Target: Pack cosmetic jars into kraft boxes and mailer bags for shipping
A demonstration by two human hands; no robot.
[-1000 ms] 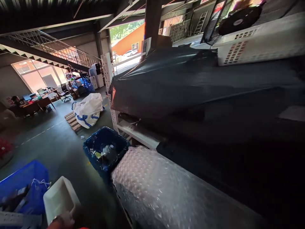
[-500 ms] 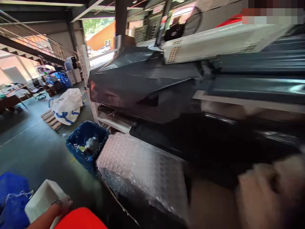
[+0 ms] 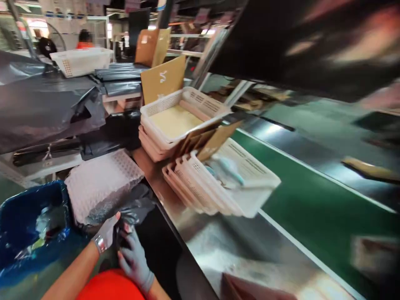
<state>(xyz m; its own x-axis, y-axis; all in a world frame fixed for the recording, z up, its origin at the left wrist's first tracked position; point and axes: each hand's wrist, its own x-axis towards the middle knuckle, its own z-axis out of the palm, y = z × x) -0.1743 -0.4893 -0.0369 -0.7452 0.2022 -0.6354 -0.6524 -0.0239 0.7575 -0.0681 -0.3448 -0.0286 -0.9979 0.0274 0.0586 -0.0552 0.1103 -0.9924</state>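
Warehouse racking and a long steel work counter (image 3: 200, 246) filled the view, much of it smeared by motion. At the far left, a blue bin (image 3: 18, 212) lined with plastic stood on the floor, scraps lying inside it. Just to its right, a roll of bubble wrap (image 3: 101, 183) lay below black sheeting (image 3: 40, 104) draped over a shelf. At the bottom, both gloved hands were seen together at the edge of the counter. The left hand (image 3: 108, 233) was curled around a crumpled black plastic bag (image 3: 136, 208), thumb raised and fingers closed on the film. The right hand (image 3: 134, 258) was pressed against the same bag from below, fingers bent around it. The bag was held just beside the bubble wrap, against the counter's near edge. Further right, a stack of white perforated baskets (image 3: 175, 121) rested on the counter, with a second stack of baskets (image 3: 218, 183) tilted in front of it and cardboard pieces (image 3: 215, 139) leaning between them. A green conveyor belt (image 3: 312, 208) ran along the right side. In the background at upper left, a person in orange (image 3: 84, 39) was partly visible behind another basket.
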